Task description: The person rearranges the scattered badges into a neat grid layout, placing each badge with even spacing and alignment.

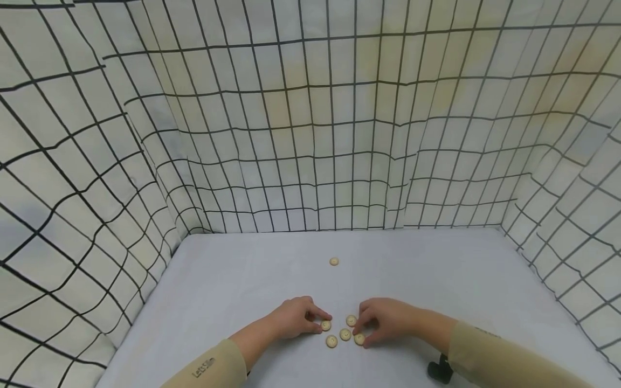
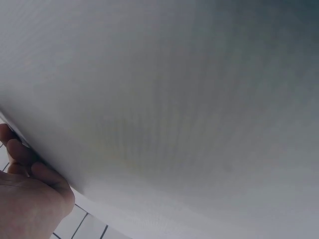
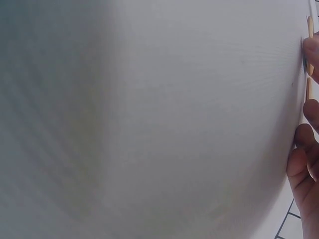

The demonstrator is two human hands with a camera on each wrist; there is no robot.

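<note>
Several round, pale wooden buttons lie on the white tabletop in the head view. My left hand (image 1: 296,317) has thumb and fingertips on either side of one button (image 1: 325,325), pinching it at the left of the group. At the right of the group, my right hand (image 1: 390,318) pinches another button (image 1: 359,339) between thumb and fingers. Between the hands lie an upper button (image 1: 351,320), a middle button (image 1: 345,334) and a lower left button (image 1: 331,341). At the right wrist view's edge, fingers (image 3: 311,46) touch a thin wooden edge.
A lone button (image 1: 334,261) lies farther back on the white table (image 1: 242,269). White walls with a black grid (image 1: 310,145) enclose the back and both sides. A small black object (image 1: 440,370) shows under the right sleeve.
</note>
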